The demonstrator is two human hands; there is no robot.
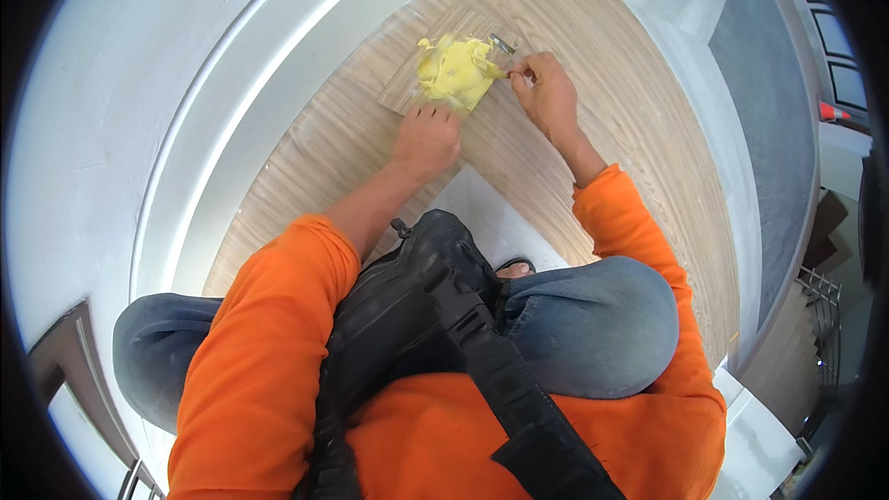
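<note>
Wood-grained floor (306, 157) carries a wood-grained board (400, 93), set askew. The yellow paste (456, 74), an irregular mound, covers much of it, leaving the board's left corner bare. Left hand (431, 141): at the board's near edge, knuckles up, paste directly ahead; fingertip hold cannot be determined. Right hand (548, 93): beside the paste's right edge, thumb and fingers narrowed; contents unconfirmed. Dark strip (503, 43): beyond the paste's upper right, long axis slanting down toward the right hand, the nearer of the two.
</note>
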